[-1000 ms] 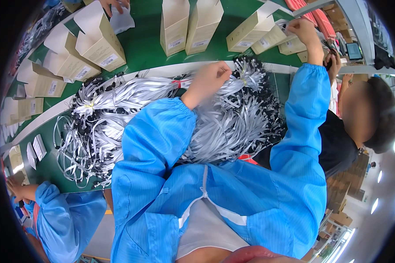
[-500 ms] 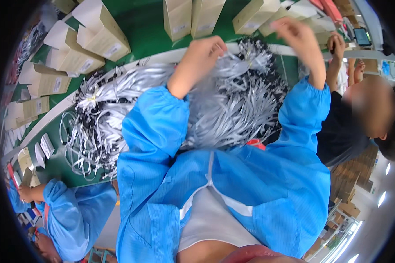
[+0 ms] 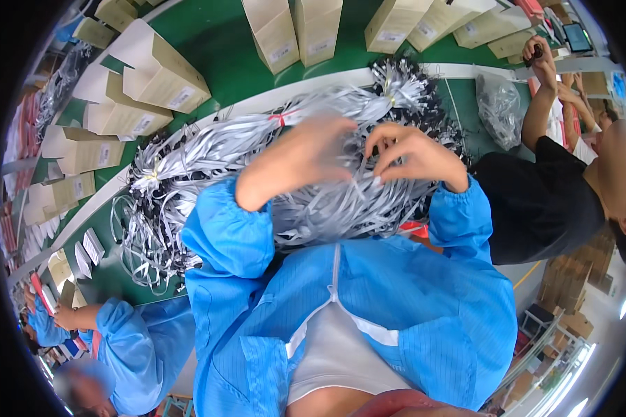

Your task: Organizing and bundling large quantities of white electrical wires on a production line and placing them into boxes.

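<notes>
Two bare hands: both yours, facing each other above the heap, just beside one another.
Left hand: blurred, reaching in from your left; you show too little of the fingertips, so I cannot tell whether they pinch anything.
Right hand: your fingers curl, thumb and forefinger apart with a gap between them.
Strap heap: flat silvery straps with black ends, lying beneath your hands and spreading to both sides, close to your chest.
Ties: a red tie bands the straps beyond your left hand; a yellow tie gathers the bundle at the left.
Green table: it bears the heap, and beyond it a pair of open cream boxes.
Clear plastic bag: crumpled, right of the heap.
Co-worker in black: at your right, one hand raised around a dark object.
</notes>
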Demonstrator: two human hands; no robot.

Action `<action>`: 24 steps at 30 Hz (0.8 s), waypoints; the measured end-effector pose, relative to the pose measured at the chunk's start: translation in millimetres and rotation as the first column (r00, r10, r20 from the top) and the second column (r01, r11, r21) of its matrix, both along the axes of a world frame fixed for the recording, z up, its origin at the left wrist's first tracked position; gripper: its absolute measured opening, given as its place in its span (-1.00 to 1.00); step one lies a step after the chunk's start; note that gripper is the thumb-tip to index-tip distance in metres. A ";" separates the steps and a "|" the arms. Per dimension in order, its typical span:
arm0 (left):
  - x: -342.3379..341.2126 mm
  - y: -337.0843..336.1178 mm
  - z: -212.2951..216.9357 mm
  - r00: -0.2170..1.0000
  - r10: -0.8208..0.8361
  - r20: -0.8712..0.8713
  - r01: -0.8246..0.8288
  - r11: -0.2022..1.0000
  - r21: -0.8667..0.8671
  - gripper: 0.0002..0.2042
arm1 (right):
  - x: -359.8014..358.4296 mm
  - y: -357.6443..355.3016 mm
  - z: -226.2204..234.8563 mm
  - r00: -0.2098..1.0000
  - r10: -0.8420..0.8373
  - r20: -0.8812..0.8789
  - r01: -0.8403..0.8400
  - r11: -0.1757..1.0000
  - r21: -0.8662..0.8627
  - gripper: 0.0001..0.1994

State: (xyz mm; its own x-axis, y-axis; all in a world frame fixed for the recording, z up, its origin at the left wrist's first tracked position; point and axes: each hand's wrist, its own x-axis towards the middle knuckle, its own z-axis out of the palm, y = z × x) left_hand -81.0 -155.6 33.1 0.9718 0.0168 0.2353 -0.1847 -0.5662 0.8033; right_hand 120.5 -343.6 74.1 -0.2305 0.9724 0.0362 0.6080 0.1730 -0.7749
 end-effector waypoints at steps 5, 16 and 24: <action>37.4 -46.1 14.6 0.943 -0.208 0.261 0.312 0.827 -0.468 -0.21 | -12.0 -6.3 45.4 0.892 -0.138 -0.430 0.173 0.984 0.043 -0.85; 51.2 7.5 74.1 0.932 -0.359 0.051 0.217 0.440 -0.871 -0.69 | 46.0 -43.4 146.4 0.766 -0.354 -0.536 0.632 0.567 0.528 -0.69; 78.6 -1.2 126.8 0.967 0.055 0.249 0.222 0.301 -0.927 -0.69 | -34.9 29.1 30.5 0.897 -0.367 -0.247 0.339 0.929 -0.149 -0.60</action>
